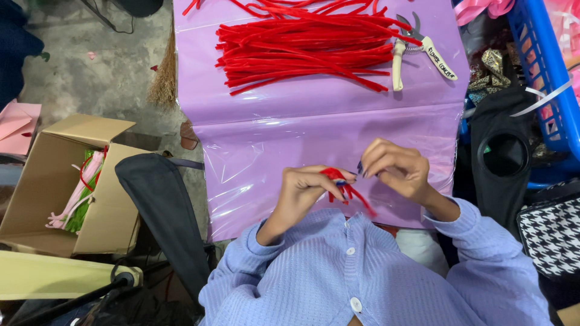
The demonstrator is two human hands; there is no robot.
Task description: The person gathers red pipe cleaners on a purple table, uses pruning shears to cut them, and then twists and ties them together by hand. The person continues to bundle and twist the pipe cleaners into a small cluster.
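Observation:
My left hand (305,192) pinches a bent red pipe cleaner (345,188) close to my chest, over a purple plastic sheet (314,130). My right hand (396,169) is just right of it, with fingertips curled at the same red piece. Its loose end hangs down towards my lilac cardigan. A large bundle of straight red pipe cleaners (305,48) lies at the far side of the sheet. Pruning shears with cream handles (411,45) rest beside the bundle on the right.
An open cardboard box (57,187) with pink and green pipe cleaners sits at the left. A blue plastic basket (547,72) stands at the right, above a black bag (501,157) and a houndstooth bag (553,232). Bare concrete floor lies at top left.

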